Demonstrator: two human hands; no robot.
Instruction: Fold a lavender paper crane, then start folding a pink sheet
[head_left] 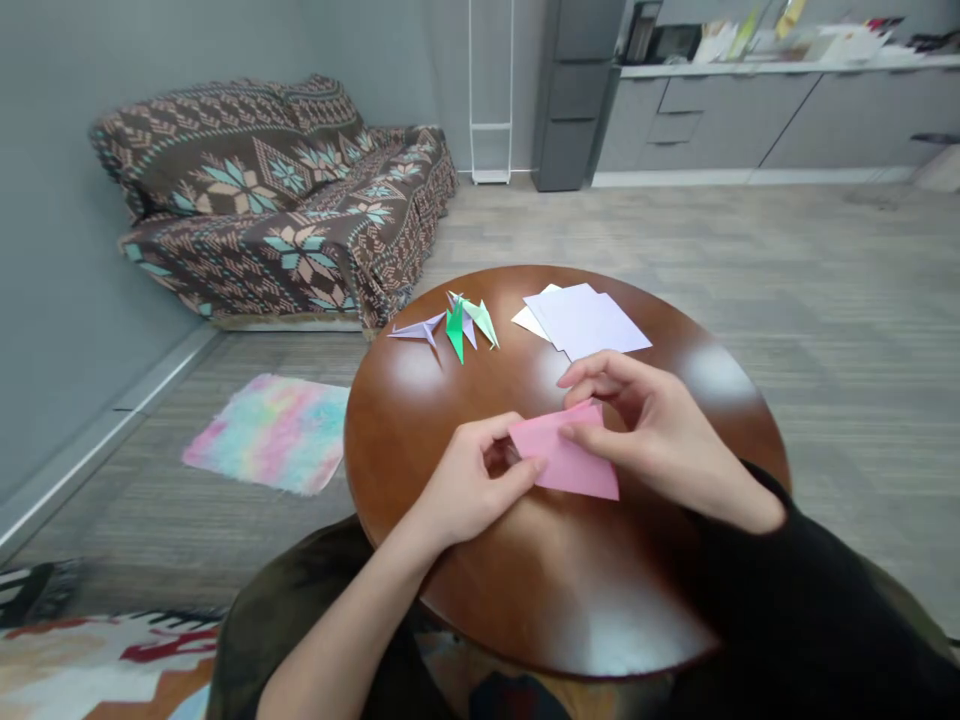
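Note:
A folded pink sheet of paper [574,462] is held above the near half of the round brown table. My left hand [484,475] pinches its left edge between thumb and fingers. On the upper right part of the paper, my right hand [637,425] presses with the thumb in front and fingers behind. Beyond my right hand lies a stack of pale lilac paper sheets [589,318], with a cream sheet [529,321] poking out from under it. Folded paper cranes stand at the table's far left: a green one [455,330], a lilac one [420,331] and a pale green one [481,322].
The round wooden table [397,430] has a glossy top. A sofa [292,200] under a patterned cover stands beyond it at the left, near a fluffy pastel rug [270,430]. Grey kitchen cabinets [720,125] and a dark fridge [577,95] line the back.

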